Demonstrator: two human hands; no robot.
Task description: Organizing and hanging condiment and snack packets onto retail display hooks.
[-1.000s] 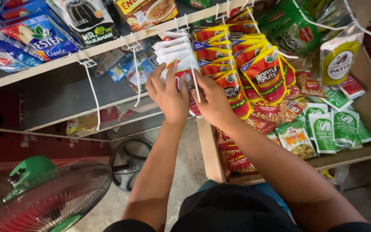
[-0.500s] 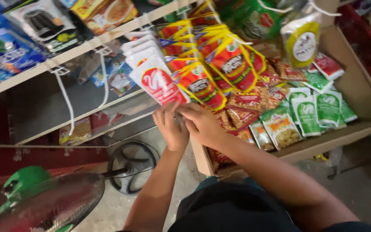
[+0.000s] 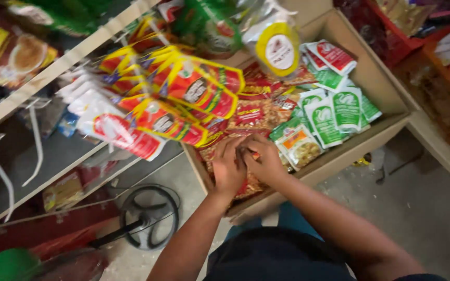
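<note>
A person's left hand (image 3: 228,167) and right hand (image 3: 260,158) meet, touching, over a heap of red-and-yellow foil snack sachets (image 3: 251,112) at the near end of a shallow open cardboard tray (image 3: 378,83), seen from a head-worn camera looking down. Both sets of fingers curl down into the sachets; each grip looks clenched on the red packets beneath, though the backs of the hands hide exactly which packet is pinched and how firmly. The sachets under the hands lie against the tray's front wall, just inside its near left corner.

Just beside the right hand lies a small pale sachet with an orange panel (image 3: 300,147), and past it a cluster of green-and-white flat sachets (image 3: 334,109) fills the tray's far side. Above the hands, strips of red-and-yellow sachets (image 3: 188,88) hang from a pale wooden shelf rail (image 3: 53,70), with a strip of white-and-red sachets (image 3: 113,127) to their left and a clear bag with a yellow round label (image 3: 274,44) dangling over the tray. On the concrete floor below stands a black round fan base (image 3: 149,218).

The likely risk: the glossy packets are loose and piled high at the front wall, so a hasty lift could drag neighbours over the edge to the floor. The hanging strips sit close above the wrists, and raised arms could knock them off their hooks.
</note>
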